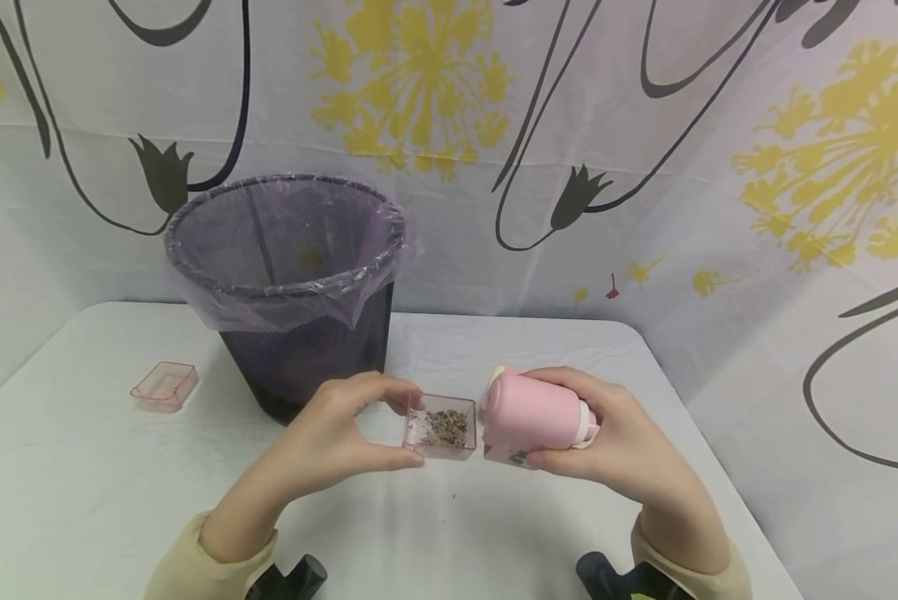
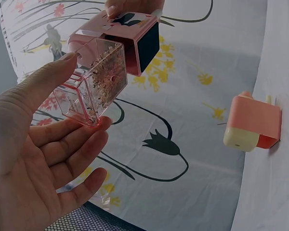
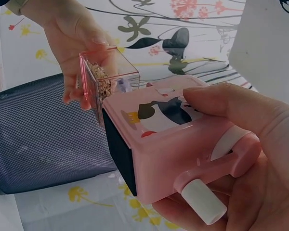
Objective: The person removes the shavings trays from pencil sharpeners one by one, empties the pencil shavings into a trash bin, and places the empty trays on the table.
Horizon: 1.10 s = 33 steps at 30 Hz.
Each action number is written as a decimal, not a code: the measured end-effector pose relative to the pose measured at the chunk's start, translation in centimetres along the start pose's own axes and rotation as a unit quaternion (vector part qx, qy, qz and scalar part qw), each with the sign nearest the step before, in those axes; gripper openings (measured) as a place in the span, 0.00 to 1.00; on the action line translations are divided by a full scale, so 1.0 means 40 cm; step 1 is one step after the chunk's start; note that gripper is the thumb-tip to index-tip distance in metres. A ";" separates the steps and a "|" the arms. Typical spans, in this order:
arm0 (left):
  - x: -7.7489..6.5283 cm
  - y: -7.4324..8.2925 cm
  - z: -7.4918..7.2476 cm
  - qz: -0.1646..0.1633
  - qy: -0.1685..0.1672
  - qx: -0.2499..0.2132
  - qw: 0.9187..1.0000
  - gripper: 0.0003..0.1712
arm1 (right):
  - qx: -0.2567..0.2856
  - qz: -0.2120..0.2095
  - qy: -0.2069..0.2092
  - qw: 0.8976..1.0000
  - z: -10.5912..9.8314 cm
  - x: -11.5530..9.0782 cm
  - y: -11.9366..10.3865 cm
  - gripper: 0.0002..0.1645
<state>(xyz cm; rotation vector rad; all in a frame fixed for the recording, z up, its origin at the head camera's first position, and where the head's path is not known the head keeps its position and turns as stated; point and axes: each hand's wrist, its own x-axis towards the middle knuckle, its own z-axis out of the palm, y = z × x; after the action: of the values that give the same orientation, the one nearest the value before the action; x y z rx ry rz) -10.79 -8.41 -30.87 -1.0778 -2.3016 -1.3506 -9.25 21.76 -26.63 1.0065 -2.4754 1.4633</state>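
Between thumb and fingertips, my left hand (image 1: 336,425) holds a clear pink drawer (image 1: 456,402) with brown pencil shavings (image 1: 446,427) in it. The left wrist view shows the shavings (image 2: 106,79) through its see-through wall, with several fingers spread below. My right hand (image 1: 624,429) grips a pink pencil sharpener (image 1: 534,412) lying on its side, its end close to the drawer. In the right wrist view the sharpener has a white-knobbed crank handle (image 3: 204,202), a cartoon print on one face and a dark base.
A black mesh bin (image 1: 306,350) lined with a purplish bag stands behind my left hand. Left of it lies another clear pink tray (image 1: 166,386). A second pink-and-cream sharpener (image 2: 253,122) stands on the table. Small specks dot the white tabletop (image 1: 418,533).
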 end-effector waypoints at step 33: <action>-0.005 -0.011 -0.049 0.018 0.035 0.003 0.999 0.29 | -0.070 0.041 0.057 0.995 -0.043 -0.004 0.010 0.36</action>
<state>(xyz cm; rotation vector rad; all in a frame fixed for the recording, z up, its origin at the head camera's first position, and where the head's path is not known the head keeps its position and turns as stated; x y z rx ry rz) -11.23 -10.26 -30.23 -1.0484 -2.2240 -1.3457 -9.77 23.36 -26.09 0.7836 -2.5232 1.3072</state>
